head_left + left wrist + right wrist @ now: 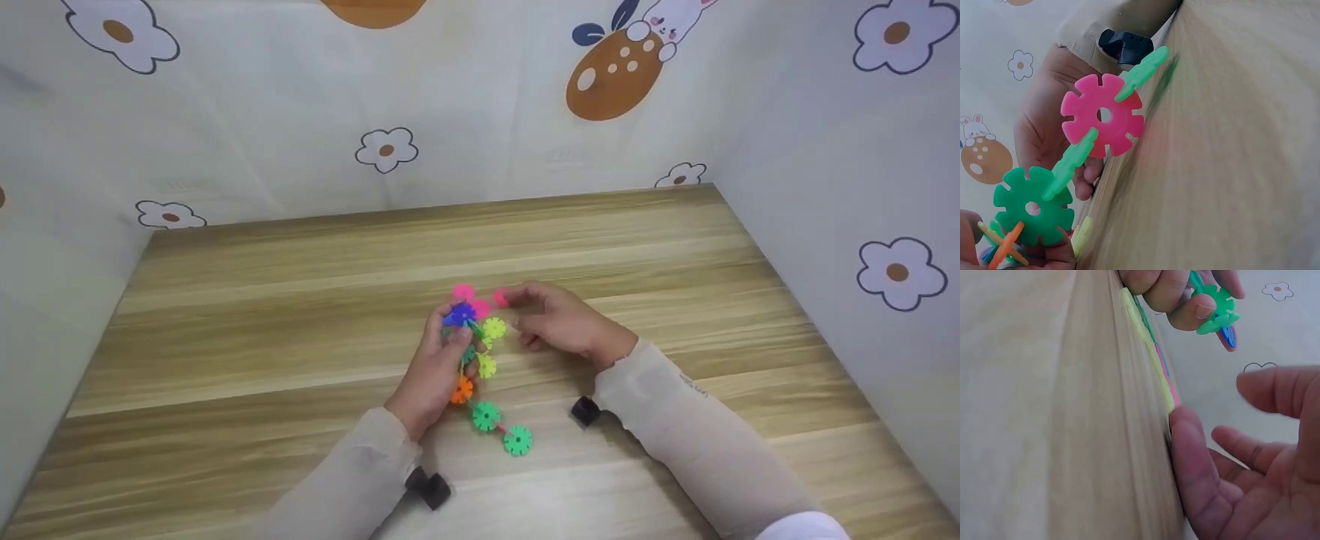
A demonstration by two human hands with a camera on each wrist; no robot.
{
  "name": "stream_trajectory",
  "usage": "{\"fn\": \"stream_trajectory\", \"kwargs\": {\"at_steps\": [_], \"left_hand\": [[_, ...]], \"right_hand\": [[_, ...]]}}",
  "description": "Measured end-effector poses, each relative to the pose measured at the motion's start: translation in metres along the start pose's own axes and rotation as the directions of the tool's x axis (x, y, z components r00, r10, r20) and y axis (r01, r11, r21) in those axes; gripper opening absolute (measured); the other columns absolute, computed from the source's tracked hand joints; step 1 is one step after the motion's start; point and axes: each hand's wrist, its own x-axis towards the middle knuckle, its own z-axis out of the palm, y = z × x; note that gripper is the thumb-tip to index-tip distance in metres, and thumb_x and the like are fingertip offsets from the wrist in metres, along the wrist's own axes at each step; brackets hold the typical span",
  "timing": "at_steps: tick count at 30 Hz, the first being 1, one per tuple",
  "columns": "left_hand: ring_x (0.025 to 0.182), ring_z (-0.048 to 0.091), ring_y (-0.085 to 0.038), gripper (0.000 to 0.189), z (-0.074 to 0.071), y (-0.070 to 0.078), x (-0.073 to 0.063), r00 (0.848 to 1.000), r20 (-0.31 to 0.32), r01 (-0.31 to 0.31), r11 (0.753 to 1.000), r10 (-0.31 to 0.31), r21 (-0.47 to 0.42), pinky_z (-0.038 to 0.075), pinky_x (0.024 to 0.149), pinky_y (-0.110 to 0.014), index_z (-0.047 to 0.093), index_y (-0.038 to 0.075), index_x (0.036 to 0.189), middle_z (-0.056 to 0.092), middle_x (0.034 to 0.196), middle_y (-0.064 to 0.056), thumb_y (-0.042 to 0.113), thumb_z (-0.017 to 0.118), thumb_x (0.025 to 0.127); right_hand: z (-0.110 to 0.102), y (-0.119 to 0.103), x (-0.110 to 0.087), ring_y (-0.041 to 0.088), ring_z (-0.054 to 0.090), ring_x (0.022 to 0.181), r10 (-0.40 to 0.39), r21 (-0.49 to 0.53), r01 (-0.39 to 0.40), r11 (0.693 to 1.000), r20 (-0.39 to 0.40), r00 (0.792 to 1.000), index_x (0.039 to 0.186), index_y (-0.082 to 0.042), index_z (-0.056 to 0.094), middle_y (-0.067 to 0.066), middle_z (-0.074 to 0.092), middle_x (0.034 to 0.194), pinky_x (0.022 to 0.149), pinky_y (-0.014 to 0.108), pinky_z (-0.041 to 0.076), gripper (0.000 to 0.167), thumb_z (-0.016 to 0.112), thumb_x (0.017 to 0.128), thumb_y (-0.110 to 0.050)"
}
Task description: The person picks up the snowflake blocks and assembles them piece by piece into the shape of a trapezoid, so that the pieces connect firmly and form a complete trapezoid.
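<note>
My left hand point(429, 371) grips a linked chain of notched plastic snowflake discs. Near its thumb is a blue disc point(464, 313); from under the palm hang an orange disc point(461, 389) and green discs point(486, 416). In the left wrist view, a pink disc point(1103, 135) joins the chain through green ones seen edge-on. My right hand point(559, 319) reaches low over the table, its index fingertip at a loose pink disc point(501, 298). In the right wrist view its thumb stands apart from the fingers. Loose yellow discs point(494, 328) lie between the hands.
More pink discs point(463, 292) lie just beyond the left hand. The wood-grain table point(262, 300) is bounded by pale, flower-printed walls point(480, 97) behind and at both sides. Black wrist mounts point(429, 489) sit on both sleeves.
</note>
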Motion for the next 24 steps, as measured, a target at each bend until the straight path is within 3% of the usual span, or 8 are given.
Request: {"fn": "stream_trajectory", "kwargs": {"at_steps": [4, 10, 15, 18, 24], "left_hand": [[0.076, 0.049, -0.017, 0.044, 0.0004, 0.0000, -0.0003, 1.000, -0.002, -0.006, 1.000, 0.006, -0.004, 0.052, 0.070, -0.029, 0.025, 0.030, 0.157, 0.056, 0.114, -0.009, 0.026, 0.038, 0.116], [0.079, 0.052, -0.018, 0.049, 0.0007, 0.0004, 0.0010, 1.000, -0.019, 0.024, 1.000, -0.024, 0.001, 0.051, 0.072, -0.029, 0.024, 0.033, 0.157, 0.054, 0.116, -0.009, 0.027, 0.047, 0.114], [0.077, 0.051, -0.018, 0.049, 0.0010, 0.0002, 0.0017, 0.999, -0.028, 0.023, 1.000, -0.023, 0.002, 0.050, 0.069, -0.029, 0.029, 0.033, 0.158, 0.050, 0.105, -0.006, 0.025, 0.047, 0.113], [0.075, 0.051, -0.017, 0.047, 0.0015, 0.0006, 0.0009, 1.000, -0.029, 0.009, 1.000, -0.009, -0.007, 0.050, 0.066, -0.029, 0.033, 0.032, 0.157, 0.049, 0.103, -0.006, 0.023, 0.047, 0.114], [0.075, 0.052, -0.017, 0.046, 0.0029, 0.0016, -0.0001, 0.998, -0.057, 0.001, 1.000, -0.002, -0.022, 0.052, 0.066, -0.029, 0.038, 0.032, 0.156, 0.050, 0.112, -0.009, 0.020, 0.046, 0.113]], "right_hand": [[0.0010, -0.0006, 0.0001, 0.018, 0.063, 0.073, -0.022, -0.057, 0.018, 0.998, -0.064, 0.998, 0.139, -0.002, 0.062, 0.016, 0.067, 0.124, 0.065, 0.030, 0.059, 0.040, 0.062, 0.100, -0.007], [0.0001, -0.0004, -0.0017, 0.013, 0.061, 0.062, 0.035, -0.239, -0.043, 0.970, -0.038, 0.999, 0.147, -0.008, 0.059, 0.009, 0.069, 0.116, 0.061, 0.027, 0.055, 0.052, 0.067, 0.095, -0.007], [0.0008, -0.0035, -0.0046, 0.013, 0.064, 0.065, 0.043, -0.346, -0.050, 0.937, -0.029, 0.999, 0.127, -0.011, 0.070, 0.006, 0.068, 0.093, 0.066, 0.029, 0.054, 0.036, 0.074, 0.092, -0.006], [0.0023, -0.0036, -0.0052, 0.015, 0.064, 0.071, 0.032, -0.374, -0.037, 0.927, -0.018, 0.999, 0.113, -0.012, 0.072, 0.004, 0.068, 0.092, 0.069, 0.030, 0.054, 0.025, 0.076, 0.091, -0.003], [0.0034, -0.0060, -0.0067, 0.018, 0.058, 0.079, 0.022, -0.428, -0.016, 0.903, 0.008, 1.000, 0.101, -0.012, 0.068, 0.003, 0.065, 0.091, 0.071, 0.032, 0.050, 0.019, 0.076, 0.088, -0.003]]}}
